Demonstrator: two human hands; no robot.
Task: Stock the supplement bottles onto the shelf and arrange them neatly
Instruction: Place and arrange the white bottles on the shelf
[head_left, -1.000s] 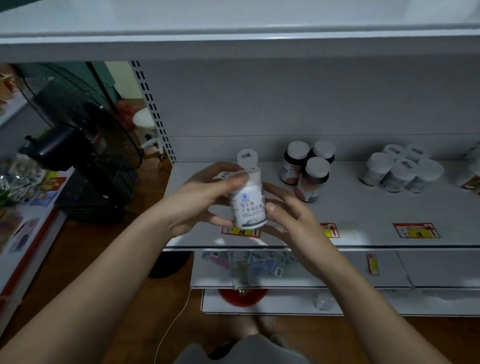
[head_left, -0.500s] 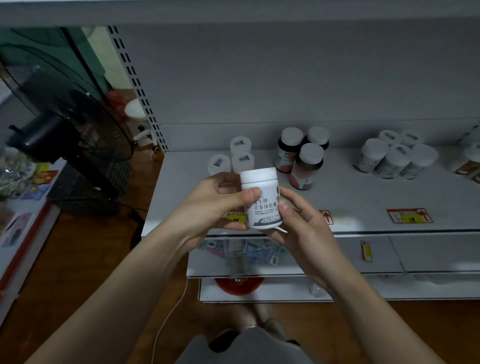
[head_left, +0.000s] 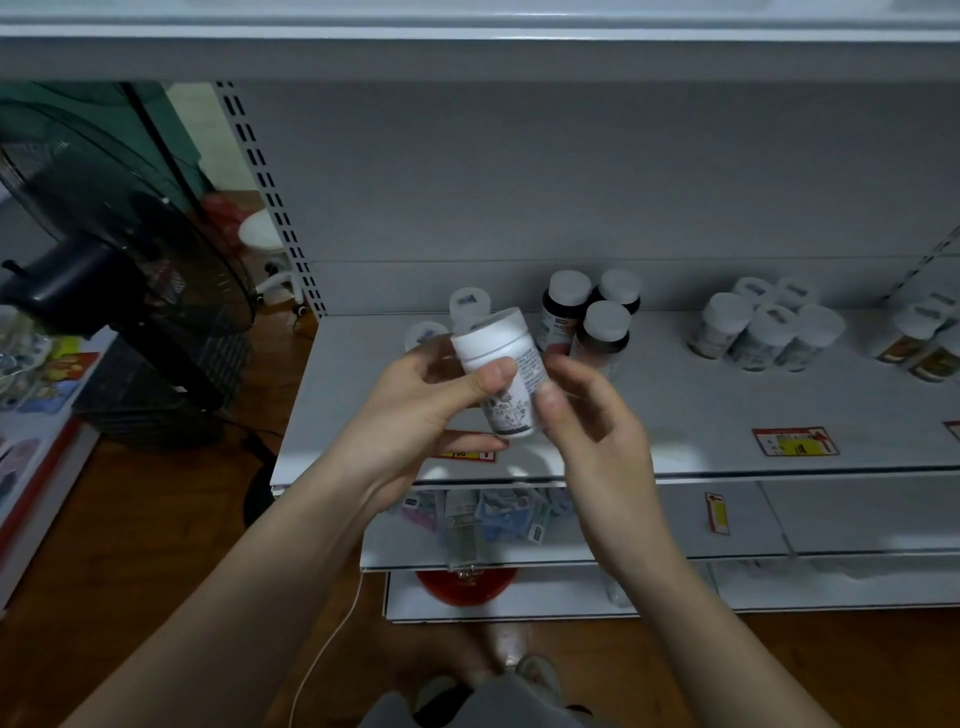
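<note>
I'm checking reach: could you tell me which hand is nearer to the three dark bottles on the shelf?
Right. The right hand sits just in front of the dark bottles, while the left hand is further left, across the held white bottle.

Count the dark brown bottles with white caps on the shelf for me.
3, clustered mid-shelf behind the held bottle: one at back left, one at back right, one in front. Others could be hidden behind them.
</note>
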